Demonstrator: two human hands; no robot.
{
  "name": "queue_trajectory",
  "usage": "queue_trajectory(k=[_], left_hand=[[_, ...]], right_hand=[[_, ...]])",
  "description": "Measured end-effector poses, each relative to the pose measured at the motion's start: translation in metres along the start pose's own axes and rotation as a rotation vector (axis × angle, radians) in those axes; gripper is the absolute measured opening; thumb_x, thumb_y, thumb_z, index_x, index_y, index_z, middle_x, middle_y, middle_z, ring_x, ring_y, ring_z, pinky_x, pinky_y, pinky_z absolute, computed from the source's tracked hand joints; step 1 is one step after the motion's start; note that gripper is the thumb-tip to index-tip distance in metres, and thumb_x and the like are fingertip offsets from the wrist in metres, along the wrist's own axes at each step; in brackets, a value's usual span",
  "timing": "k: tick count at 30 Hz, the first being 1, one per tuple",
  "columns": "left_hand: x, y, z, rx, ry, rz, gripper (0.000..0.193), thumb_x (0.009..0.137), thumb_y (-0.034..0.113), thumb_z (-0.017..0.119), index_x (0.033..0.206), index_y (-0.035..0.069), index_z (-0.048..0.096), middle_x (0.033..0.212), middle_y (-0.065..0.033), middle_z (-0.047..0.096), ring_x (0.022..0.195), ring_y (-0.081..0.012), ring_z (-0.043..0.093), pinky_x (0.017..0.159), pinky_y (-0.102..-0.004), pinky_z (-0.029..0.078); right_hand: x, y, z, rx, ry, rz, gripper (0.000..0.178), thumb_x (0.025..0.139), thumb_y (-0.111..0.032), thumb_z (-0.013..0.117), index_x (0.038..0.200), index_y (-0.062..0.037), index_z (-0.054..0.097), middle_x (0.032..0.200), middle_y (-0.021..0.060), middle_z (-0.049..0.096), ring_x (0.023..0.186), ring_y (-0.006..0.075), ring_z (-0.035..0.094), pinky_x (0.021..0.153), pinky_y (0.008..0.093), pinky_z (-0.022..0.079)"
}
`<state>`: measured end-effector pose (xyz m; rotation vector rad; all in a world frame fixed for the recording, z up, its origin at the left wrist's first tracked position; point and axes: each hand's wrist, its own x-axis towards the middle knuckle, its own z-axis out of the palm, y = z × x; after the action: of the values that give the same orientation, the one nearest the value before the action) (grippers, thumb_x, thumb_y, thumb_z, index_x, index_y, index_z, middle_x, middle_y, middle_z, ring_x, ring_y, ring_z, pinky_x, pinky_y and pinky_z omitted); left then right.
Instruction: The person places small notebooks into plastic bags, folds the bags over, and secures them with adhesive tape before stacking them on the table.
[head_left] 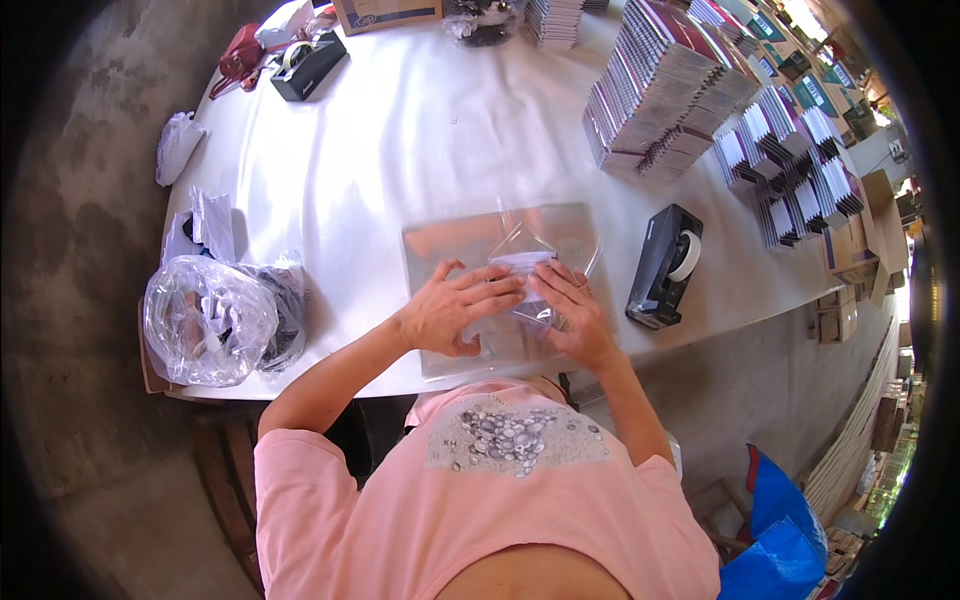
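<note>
My left hand (450, 308) lies over a small white packet (522, 262), its fingers stretched out and their tips on the near left side. From the right, my right hand (578, 318) rests its extended fingers on the packet's other end. Loose clear plastic film (520, 238) sticks up around the packet; whether it is a bag or a sheet I cannot tell. Beneath both hands is a flat clear plastic sheet or stack of sheets (425, 275) with an orange-brown tint toward its far side. The fingers partly cover the packet.
A black tape dispenser (655, 268) stands right of my hands, another (308, 66) at the far left. Tall stacks of booklets (660, 90) and white-edged ones (790, 165) fill the right side. A crumpled clear plastic bag (205, 320) sits at the left edge of the white-covered table (340, 220).
</note>
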<state>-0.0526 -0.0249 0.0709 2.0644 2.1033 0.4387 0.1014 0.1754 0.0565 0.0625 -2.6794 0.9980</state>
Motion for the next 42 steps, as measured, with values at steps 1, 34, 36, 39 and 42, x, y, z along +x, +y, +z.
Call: queue_trajectory(k=[1,34,36,39,42], left_hand=[[0.001,-0.001,0.0,-0.056,-0.001,0.011,0.087,0.057,0.027,0.075,0.136,0.02,0.038,0.143,0.0012,0.036,0.133,-0.0174,0.032,0.093,-0.048,0.032],[0.012,0.006,-0.021,0.134,-0.102,-0.19,0.096,0.053,0.037,0.077,0.138,0.043,0.034,0.15,0.0116,0.025,0.141,-0.0333,-0.007,0.102,-0.0691,-0.01],[0.013,0.008,-0.026,0.129,-0.113,-0.197,0.095,0.053,0.038,0.077,0.138,0.043,0.034,0.15,0.0116,0.025,0.141,-0.0335,-0.007,0.102,-0.0692,-0.011],[0.013,0.01,-0.028,0.115,-0.159,-0.211,0.094,0.053,0.039,0.077,0.137,0.042,0.036,0.149,0.0114,0.026,0.141,-0.0337,-0.006,0.102,-0.0683,-0.012],[0.009,0.009,-0.025,0.085,-0.083,-0.189,0.092,0.052,0.04,0.077,0.136,0.041,0.038,0.149,0.0112,0.028,0.141,-0.034,-0.006,0.102,-0.0676,-0.012]], right_hand=[[0.0,0.0,-0.002,-0.019,-0.009,-0.015,0.065,0.068,-0.006,0.069,0.13,-0.0155,0.052,0.138,0.0032,0.046,0.131,0.0198,0.038,0.111,0.0456,0.018],[-0.098,0.084,-0.058,0.836,0.77,1.007,0.022,0.089,-0.033,0.06,0.1,-0.0144,0.063,0.105,-0.0047,0.057,0.098,0.0117,0.05,0.076,0.049,0.044],[-0.1,0.074,-0.053,0.949,0.867,0.899,0.021,0.089,-0.03,0.06,0.105,-0.0158,0.061,0.111,-0.0046,0.054,0.106,0.0139,0.049,0.082,0.0585,0.043],[-0.114,0.084,-0.041,1.066,1.018,0.83,0.021,0.087,-0.027,0.064,0.105,-0.0178,0.063,0.115,-0.002,0.053,0.113,0.0165,0.046,0.087,0.0614,0.039],[-0.126,0.082,-0.037,0.965,0.888,0.868,0.018,0.086,-0.026,0.066,0.098,-0.0129,0.067,0.121,0.0009,0.05,0.117,0.0183,0.044,0.088,0.062,0.039]])
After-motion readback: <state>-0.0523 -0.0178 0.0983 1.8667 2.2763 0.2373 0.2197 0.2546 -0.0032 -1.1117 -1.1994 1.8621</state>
